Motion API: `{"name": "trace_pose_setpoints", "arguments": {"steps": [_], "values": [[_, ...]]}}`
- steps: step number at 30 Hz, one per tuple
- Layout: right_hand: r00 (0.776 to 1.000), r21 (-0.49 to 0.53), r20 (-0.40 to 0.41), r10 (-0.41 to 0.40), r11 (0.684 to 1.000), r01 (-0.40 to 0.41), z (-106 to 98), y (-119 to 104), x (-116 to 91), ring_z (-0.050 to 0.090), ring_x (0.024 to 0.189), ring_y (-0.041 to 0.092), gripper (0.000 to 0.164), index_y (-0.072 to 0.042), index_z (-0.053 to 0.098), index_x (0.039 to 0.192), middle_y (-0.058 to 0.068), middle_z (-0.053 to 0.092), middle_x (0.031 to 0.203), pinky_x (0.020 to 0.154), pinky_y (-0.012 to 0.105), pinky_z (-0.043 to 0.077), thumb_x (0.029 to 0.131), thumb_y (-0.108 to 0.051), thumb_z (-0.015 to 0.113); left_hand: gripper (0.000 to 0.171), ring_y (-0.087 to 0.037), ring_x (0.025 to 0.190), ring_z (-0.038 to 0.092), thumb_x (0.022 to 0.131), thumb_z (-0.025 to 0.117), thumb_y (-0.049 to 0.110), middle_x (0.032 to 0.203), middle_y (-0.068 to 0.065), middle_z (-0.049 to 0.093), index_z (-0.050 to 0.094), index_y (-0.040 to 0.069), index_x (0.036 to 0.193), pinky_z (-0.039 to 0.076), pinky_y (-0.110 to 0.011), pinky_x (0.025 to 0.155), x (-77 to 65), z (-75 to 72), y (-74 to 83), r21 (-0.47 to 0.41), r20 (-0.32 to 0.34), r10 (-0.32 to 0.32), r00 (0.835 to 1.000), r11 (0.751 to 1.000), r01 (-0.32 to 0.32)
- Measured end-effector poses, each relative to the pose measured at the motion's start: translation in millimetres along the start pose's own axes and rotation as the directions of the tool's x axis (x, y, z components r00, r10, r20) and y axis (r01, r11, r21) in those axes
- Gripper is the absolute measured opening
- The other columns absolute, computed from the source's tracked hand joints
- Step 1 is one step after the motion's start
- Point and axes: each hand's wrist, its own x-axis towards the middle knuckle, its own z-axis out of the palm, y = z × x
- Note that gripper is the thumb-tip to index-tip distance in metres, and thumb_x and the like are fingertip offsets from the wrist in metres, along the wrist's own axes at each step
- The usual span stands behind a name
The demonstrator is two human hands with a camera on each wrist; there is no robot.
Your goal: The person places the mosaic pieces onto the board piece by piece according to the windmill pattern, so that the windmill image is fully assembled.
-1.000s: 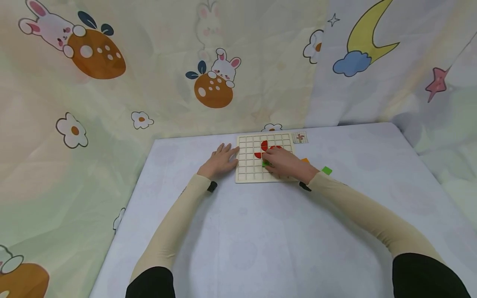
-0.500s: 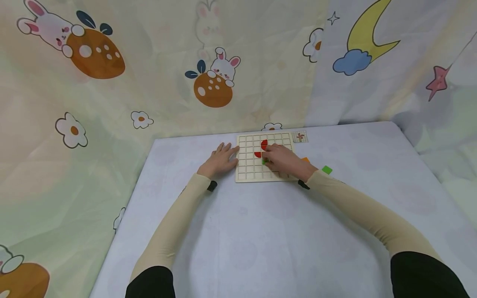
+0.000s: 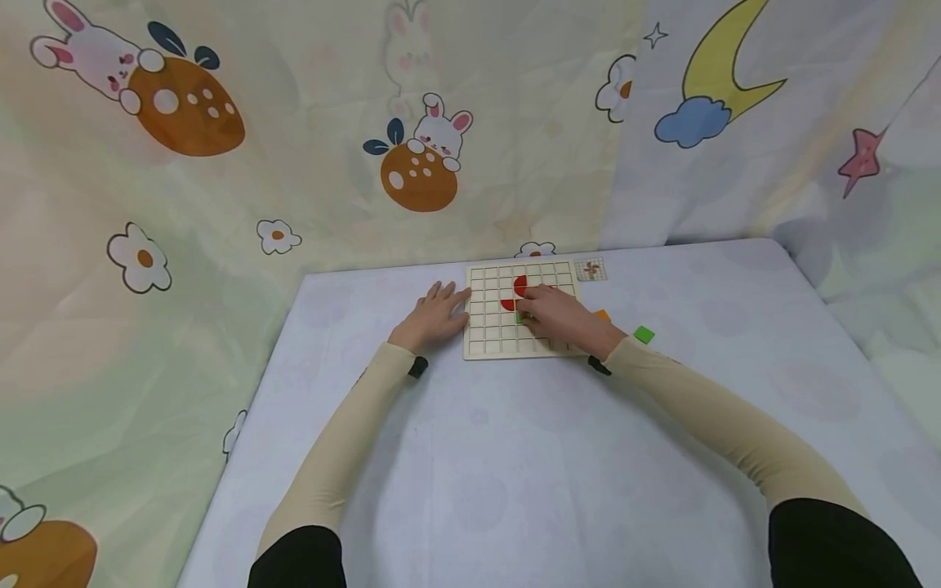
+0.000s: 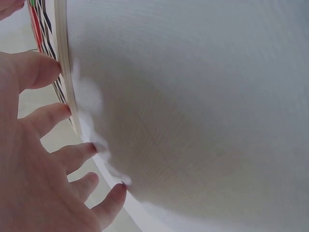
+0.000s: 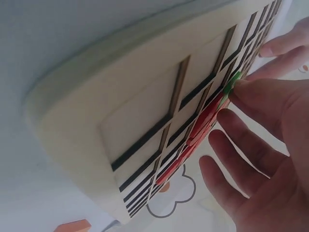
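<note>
A pale wooden grid board (image 3: 485,345) lies near the back edge of the table. My left hand (image 3: 434,315) has its fingers spread; thumb and index fingertip touch the board's left edge, as the left wrist view shows. Over the board's middle, my right hand (image 3: 564,318) pinches a small green piece (image 5: 230,87) between thumb and fingers, at the grid's surface. Red rounded pieces (image 3: 520,286) sit on the grid beside it; others are partly hidden behind the right hand. In the right wrist view red pieces (image 5: 203,121) lie just beyond the fingertips.
A small pattern card (image 3: 591,269) lies by the board's far right corner. An orange piece (image 3: 603,316) shows partly behind the right hand, and a loose green square (image 3: 644,335) lies right of it. A printed cloth backdrop (image 3: 316,163) rises behind the white table (image 3: 470,457).
My right hand has shifted slightly up the board and now covers a red piece that showed above it; the green piece shows less. The left hand stays at the edge.
</note>
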Motion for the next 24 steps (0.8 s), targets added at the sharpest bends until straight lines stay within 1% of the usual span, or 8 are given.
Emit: {"name": "trace_pose_setpoints", "arguments": {"steps": [4,6,10,12,14,17,20,24], "values": [[1.0,0.058,0.009,-0.001,0.998,0.0,-4,1,-9,0.057,0.086,0.024,0.004,-0.008,0.071,0.094,0.006,0.064,0.093,0.085,0.039,0.051,0.094,-0.011,0.068,0.06,-0.034,0.158,-0.002,0.105,0.04,0.044,0.171,-0.008,0.011,0.025,0.028,0.161,0.012,-0.06,0.124,0.0,-0.3,0.0,-0.003,0.003,-0.001,1.0,1.0,0.001],[0.999,0.096,0.031,0.017,0.995,-0.02,-7,2,-15,0.056,0.088,0.023,0.006,-0.007,0.072,0.096,0.006,0.065,0.095,0.083,0.037,0.052,0.094,-0.012,0.069,0.06,-0.034,0.158,-0.002,0.105,0.04,0.045,0.171,-0.008,0.011,0.025,0.028,0.161,0.012,-0.06,0.124,0.1,-0.3,-0.1,-0.007,0.003,-0.002,1.0,1.0,0.003],[0.991,0.169,0.1,0.093,0.98,-0.109,-15,10,-33,0.057,0.094,0.021,0.011,-0.007,0.074,0.102,0.006,0.066,0.103,0.085,0.037,0.053,0.095,-0.015,0.068,0.06,-0.034,0.158,-0.002,0.105,0.04,0.045,0.171,-0.009,0.011,0.025,0.029,0.161,0.012,-0.06,0.124,0.8,-0.4,-0.5,-0.008,0.005,-0.004,1.0,1.0,0.004],[0.979,0.206,0.138,0.153,0.962,-0.179,-21,15,-44,0.058,0.097,0.022,0.014,-0.007,0.073,0.105,0.006,0.066,0.107,0.087,0.038,0.054,0.096,-0.016,0.067,0.061,-0.034,0.158,-0.002,0.105,0.039,0.045,0.171,-0.009,0.01,0.025,0.029,0.161,0.012,-0.06,0.124,1.2,-0.4,-0.4,-0.006,0.007,-0.003,1.0,1.0,0.004],[0.968,0.229,0.152,0.202,0.945,-0.233,-26,22,-54,0.057,0.098,0.022,0.016,-0.007,0.072,0.107,0.006,0.065,0.108,0.088,0.04,0.053,0.097,-0.016,0.065,0.061,-0.034,0.158,-0.002,0.105,0.04,0.045,0.171,-0.009,0.01,0.025,0.028,0.161,0.012,-0.06,0.124,1.5,-0.4,-0.5,-0.006,0.008,-0.003,1.0,1.0,0.003],[0.956,0.231,0.146,0.253,0.931,-0.281,-31,35,-67,0.057,0.097,0.024,0.016,-0.005,0.07,0.108,0.008,0.064,0.107,0.088,0.041,0.05,0.098,-0.01,0.058,0.061,-0.035,0.158,-0.002,0.105,0.04,0.044,0.17,-0.01,0.011,0.025,0.028,0.161,0.012,-0.06,0.124,1.7,-0.3,-0.9,-0.01,0.006,-0.003,1.0,1.0,0.003],[0.947,0.197,0.14,0.289,0.929,-0.313,-32,49,-78,0.056,0.094,0.025,0.019,-0.005,0.069,0.106,0.009,0.063,0.103,0.085,0.041,0.048,0.095,-0.001,0.054,0.061,-0.035,0.158,-0.002,0.105,0.04,0.045,0.17,-0.01,0.011,0.025,0.028,0.161,0.012,-0.06,0.124,1.8,0.3,-1.4,-0.007,0.008,-0.004,1.0,1.0,0.004],[0.924,0.169,0.171,0.343,0.913,-0.37,-31,60,-89,0.055,0.094,0.026,0.021,-0.003,0.068,0.109,0.01,0.063,0.103,0.086,0.043,0.049,0.091,-0.001,0.057,0.061,-0.034,0.158,-0.002,0.105,0.039,0.046,0.171,-0.009,0.01,0.024,0.029,0.161,0.012,-0.06,0.124,2.3,0.4,-1.5,0.001,0.009,-0.006,1.0,1.0,0.006]]}}
